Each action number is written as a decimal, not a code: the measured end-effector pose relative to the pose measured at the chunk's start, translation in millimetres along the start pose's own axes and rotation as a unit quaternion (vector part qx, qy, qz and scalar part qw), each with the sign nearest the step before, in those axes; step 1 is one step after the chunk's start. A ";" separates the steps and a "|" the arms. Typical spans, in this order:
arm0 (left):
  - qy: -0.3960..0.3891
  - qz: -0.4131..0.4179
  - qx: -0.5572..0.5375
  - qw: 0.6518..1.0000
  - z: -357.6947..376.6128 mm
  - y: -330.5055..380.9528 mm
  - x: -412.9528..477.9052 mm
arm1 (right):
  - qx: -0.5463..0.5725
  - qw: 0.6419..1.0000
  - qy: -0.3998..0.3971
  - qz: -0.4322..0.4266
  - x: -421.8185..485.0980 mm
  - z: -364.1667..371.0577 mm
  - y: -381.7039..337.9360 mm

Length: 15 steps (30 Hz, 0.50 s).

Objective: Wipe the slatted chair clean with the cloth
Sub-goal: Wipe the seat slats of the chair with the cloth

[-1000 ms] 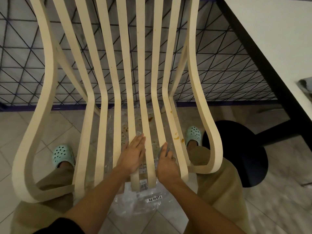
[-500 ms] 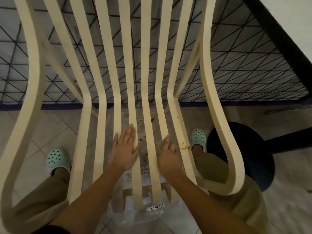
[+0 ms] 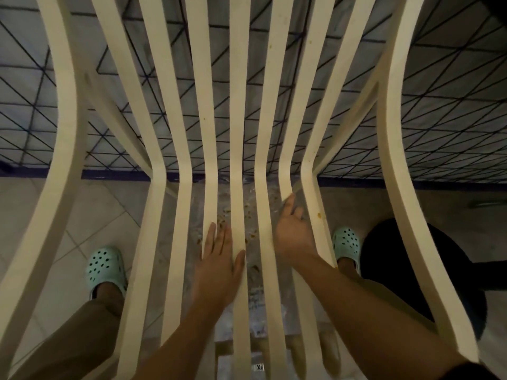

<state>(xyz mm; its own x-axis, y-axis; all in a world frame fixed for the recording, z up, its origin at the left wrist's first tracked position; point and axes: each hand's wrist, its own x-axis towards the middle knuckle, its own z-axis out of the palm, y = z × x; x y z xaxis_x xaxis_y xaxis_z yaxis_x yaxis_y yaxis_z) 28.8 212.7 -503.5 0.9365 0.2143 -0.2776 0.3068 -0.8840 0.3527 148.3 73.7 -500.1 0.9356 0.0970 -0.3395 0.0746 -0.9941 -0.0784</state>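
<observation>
The cream slatted chair fills the view, seen from above its seat. My left hand lies flat on the middle slats with its fingers straight, holding nothing. My right hand rests two slats to the right, fingers spread, its fingertips near the bend where seat meets back. A brown stain sits on the slat just right of that hand, and small specks dot the back slats. No cloth is visible in either hand or anywhere else.
A crumpled clear plastic sheet with brown spots lies on the tiled floor under the seat. A black wire mesh panel stands behind the chair. A black round stool is at the right. My mint clogs flank the seat.
Both hands have slid forward along the slats towards the chair's back, the right one farther. The view has moved closer over the seat.
</observation>
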 end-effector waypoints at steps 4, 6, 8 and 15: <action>-0.010 0.002 -0.011 1.000 2.7 -0.4 -1.0 | 0.006 0.999 0.038 0.012 39.8 -4.3 -8.1; -0.025 -0.001 -0.002 1.000 2.9 -1.7 -1.6 | 0.002 0.998 0.049 0.029 57.1 -6.0 -14.2; -0.034 -0.003 0.009 0.999 2.0 -1.8 0.6 | 0.012 0.998 0.052 0.042 71.5 -9.8 -19.4; -0.024 0.003 0.030 0.999 5.0 -5.5 5.5 | 0.079 0.995 0.052 0.021 76.2 -13.5 -19.3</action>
<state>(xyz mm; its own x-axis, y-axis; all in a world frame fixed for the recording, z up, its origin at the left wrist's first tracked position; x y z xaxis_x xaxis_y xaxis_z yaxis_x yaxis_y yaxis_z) 31.4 216.6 -511.4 0.9286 0.1902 -0.3186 0.2893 -0.9088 0.3007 222.8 99.7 -511.8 0.9679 0.0409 -0.2480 -0.0139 -0.9764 -0.2154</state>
